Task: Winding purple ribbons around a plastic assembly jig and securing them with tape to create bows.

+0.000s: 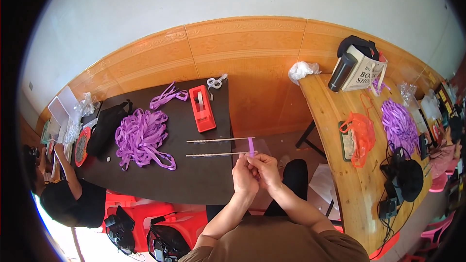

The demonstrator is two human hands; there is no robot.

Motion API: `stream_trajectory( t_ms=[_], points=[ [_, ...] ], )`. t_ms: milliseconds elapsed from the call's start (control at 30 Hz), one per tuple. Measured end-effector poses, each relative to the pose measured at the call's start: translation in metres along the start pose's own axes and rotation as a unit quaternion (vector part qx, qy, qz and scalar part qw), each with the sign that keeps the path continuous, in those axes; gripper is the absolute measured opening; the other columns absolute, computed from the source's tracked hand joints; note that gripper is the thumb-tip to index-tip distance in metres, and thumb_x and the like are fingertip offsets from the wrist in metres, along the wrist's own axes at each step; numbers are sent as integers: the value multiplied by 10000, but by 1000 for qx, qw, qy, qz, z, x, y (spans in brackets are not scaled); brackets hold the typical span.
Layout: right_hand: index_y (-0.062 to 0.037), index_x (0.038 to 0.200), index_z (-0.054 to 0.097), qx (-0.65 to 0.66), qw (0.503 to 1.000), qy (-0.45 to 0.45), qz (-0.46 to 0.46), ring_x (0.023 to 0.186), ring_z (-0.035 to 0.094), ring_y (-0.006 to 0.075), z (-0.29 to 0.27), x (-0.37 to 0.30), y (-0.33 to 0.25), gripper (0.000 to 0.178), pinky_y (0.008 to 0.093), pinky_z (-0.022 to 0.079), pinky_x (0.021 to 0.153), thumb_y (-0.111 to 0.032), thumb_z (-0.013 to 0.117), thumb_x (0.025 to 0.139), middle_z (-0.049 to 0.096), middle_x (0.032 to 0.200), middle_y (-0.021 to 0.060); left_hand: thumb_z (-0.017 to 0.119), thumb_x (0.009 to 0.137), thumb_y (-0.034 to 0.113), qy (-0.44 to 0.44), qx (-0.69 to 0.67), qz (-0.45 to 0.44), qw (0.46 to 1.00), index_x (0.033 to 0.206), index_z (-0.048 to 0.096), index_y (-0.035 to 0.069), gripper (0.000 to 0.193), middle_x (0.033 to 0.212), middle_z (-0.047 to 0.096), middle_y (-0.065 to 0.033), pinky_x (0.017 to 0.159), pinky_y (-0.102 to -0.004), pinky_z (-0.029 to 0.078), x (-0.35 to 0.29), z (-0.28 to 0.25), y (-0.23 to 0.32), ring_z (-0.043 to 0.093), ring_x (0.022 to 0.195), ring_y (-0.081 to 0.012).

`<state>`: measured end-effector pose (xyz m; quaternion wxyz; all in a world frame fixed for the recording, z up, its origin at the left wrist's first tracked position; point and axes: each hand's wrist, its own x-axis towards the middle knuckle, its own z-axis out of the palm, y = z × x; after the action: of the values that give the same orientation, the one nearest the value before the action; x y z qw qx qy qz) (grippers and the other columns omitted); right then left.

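My left hand (245, 175) and my right hand (266, 169) meet fingertip to fingertip just past the right edge of the dark table. A short strip of purple ribbon (251, 144) runs from the far thin stick (218, 140) across the near thin stick (213, 155) to my fingers. Its lower end is pinched in my right hand. The left fingers are closed beside the near stick's end; what they grip is hidden. Both sticks have pale twisted wrapping along their left part and lie parallel, pointing right over the table edge.
On the dark table (194, 179) are a purple ribbon heap (141, 136), a smaller bundle (169, 96), a red tape dispenser (202, 109), white-handled scissors (217, 81) and a black bag (107, 128). A wooden table (335, 111) stands right. Another person (73, 204) sits left.
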<state>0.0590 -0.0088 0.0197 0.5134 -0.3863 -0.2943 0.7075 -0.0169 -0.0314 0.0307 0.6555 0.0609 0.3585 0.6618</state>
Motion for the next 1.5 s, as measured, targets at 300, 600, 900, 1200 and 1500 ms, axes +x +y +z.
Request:
stream_trajectory(
  t_ms=[300, 600, 900, 1200, 1500],
  points=[
    [-33, 765, 634, 20, 994, 54, -88, 478, 489, 61, -20, 6, -40, 178, 173, 356, 438, -193, 640, 842, 598, 637, 30, 393, 929, 432, 10, 5, -51, 999, 1191, 467, 10, 502, 1172, 538, -121, 951, -359, 287, -8, 12, 12, 456, 1089, -218],
    [-51, 900, 636, -211, 967, -139, -24, 645, 550, 77, 71, 75, -89, 176, 188, 384, 536, -216, 634, 837, 616, 786, 8, 375, 948, 406, -2, -43, -92, 995, 1205, 435, 15, 472, 1205, 528, -122, 960, -376, 284, -8, 9, 19, 443, 1088, -239],
    [-39, 733, 627, -261, 956, -129, -13, 624, 475, 69, 145, 145, -36, 174, 246, 353, 559, -190, 683, 796, 551, 636, 7, 364, 950, 388, -28, -81, -97, 992, 1252, 398, 1, 492, 1238, 466, -121, 996, -395, 308, -6, 4, 16, 426, 1147, -244],
    [12, 699, 593, -152, 984, -78, -42, 631, 535, 128, 172, 129, -38, 112, 279, 423, 590, -50, 646, 775, 601, 701, 74, 331, 965, 320, -15, -105, -68, 992, 1238, 438, 50, 399, 1178, 510, -105, 944, -366, 357, -16, 14, 23, 470, 1081, -225],
    [9, 796, 625, -200, 976, -49, -66, 667, 506, 61, 147, 97, -8, 71, 222, 398, 613, -61, 624, 808, 595, 727, 24, 327, 963, 321, -57, -111, -74, 989, 1189, 472, 50, 381, 1142, 543, -107, 887, -410, 431, -20, 13, 26, 526, 1047, -249]
  ],
)
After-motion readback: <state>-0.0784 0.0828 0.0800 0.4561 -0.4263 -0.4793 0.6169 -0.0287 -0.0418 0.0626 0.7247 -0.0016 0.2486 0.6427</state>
